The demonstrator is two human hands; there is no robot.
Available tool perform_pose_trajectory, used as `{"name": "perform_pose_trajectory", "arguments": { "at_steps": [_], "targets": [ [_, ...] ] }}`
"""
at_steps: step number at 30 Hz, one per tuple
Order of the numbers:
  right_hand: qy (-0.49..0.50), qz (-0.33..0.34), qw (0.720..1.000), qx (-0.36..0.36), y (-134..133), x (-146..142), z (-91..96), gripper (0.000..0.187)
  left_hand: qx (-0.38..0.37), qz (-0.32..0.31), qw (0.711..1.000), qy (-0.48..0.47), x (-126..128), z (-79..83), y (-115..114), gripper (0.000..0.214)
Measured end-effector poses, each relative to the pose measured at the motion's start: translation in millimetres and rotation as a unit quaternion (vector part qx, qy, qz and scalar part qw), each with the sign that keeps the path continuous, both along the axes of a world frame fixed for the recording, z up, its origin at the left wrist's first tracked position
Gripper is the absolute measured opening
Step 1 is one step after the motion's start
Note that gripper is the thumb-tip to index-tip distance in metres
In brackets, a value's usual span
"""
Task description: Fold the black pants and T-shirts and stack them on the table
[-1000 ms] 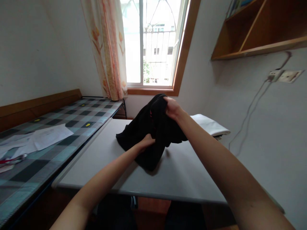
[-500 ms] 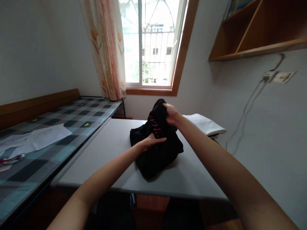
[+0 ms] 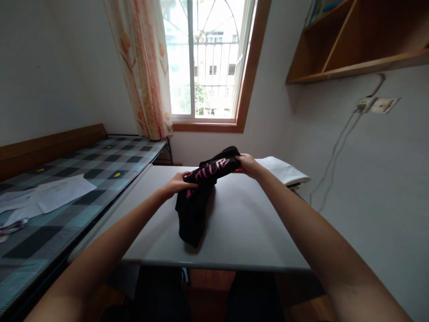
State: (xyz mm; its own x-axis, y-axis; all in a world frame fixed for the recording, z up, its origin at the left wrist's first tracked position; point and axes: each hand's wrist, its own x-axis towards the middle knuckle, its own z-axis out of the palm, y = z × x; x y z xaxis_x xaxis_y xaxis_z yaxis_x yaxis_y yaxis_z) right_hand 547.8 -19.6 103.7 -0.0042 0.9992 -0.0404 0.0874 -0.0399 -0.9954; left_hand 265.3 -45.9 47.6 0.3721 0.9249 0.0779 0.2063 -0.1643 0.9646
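Note:
A black garment [image 3: 194,210] with pink lettering is stretched between my two hands above the white table. Its upper part is bunched into a slanting roll, and the lower part hangs to the left down onto the tabletop. At the left end of the roll, my left hand [image 3: 179,182] is closed on the cloth near the lettering. My right hand [image 3: 247,164] grips the other end, a little higher and farther right. Some of the fingers of both hands are hidden by the fabric.
The white table [image 3: 248,228] carries a folded white cloth [image 3: 281,170] at its back right. A bed with a checked mattress [image 3: 134,154] runs along the left, with papers [image 3: 63,190] on it. A wooden shelf [image 3: 328,69] and a socket [image 3: 384,105] with cables are on the right wall.
My left hand has moved left and up, and my right hand slightly right and down. The garment has gone from a spread heap to a narrow, stretched bunch showing more lettering.

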Motion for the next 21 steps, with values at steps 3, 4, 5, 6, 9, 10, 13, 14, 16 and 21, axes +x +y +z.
{"name": "perform_pose_trajectory", "arguments": {
  "at_steps": [3, 4, 5, 6, 9, 10, 13, 14, 16, 21],
  "targets": [
    [-0.198, 0.107, 0.970, -0.086, -12.0, 3.1, -27.9, 0.029, 0.210, 0.113, 0.952, 0.192, -7.0, 18.9, 3.2, 0.034],
    [-0.238, 0.128, 0.959, -0.079, -14.0, -0.7, -34.4, 0.044, 0.272, 0.143, 0.919, 0.248, -5.3, 26.2, 2.1, 0.029],
    [-0.267, 0.129, 0.954, -0.049, -14.9, -6.0, -39.1, 0.061, 0.328, 0.170, 0.882, 0.293, -2.7, 34.1, 0.2, 0.027],
    [-0.290, 0.111, 0.951, 0.004, -14.9, -12.5, -41.9, 0.077, 0.377, 0.192, 0.845, 0.326, 0.3, 42.5, -2.1, 0.027],
    [-0.326, 0.042, 0.913, 0.243, -12.4, -33.5, -42.4, 0.112, 0.491, 0.207, 0.766, 0.360, 8.4, 69.1, -10.2, 0.028],
    [-0.326, 0.036, 0.891, 0.315, -11.3, -40.2, -41.3, 0.119, 0.522, 0.187, 0.751, 0.357, 10.7, 77.6, -13.1, 0.028],
    [-0.281, 0.056, 0.860, 0.423, -6.3, -59.3, -38.6, 0.116, 0.591, 0.099, 0.732, 0.324, 19.2, 98.0, -22.5, 0.028],
    [-0.251, 0.055, 0.868, 0.424, -3.7, -65.1, -38.3, 0.102, 0.601, 0.081, 0.733, 0.308, 22.5, 102.4, -25.5, 0.027],
    [-0.176, 0.031, 0.895, 0.408, 3.0, -74.4, -38.0, 0.063, 0.599, 0.074, 0.753, 0.264, 28.0, 107.7, -29.8, 0.027],
    [0.016, -0.064, 0.931, 0.360, 13.8, -76.5, -29.0, 0.038, 0.428, -0.032, 0.894, 0.132, 17.4, 109.9, -22.9, 0.038]
  ]
}}
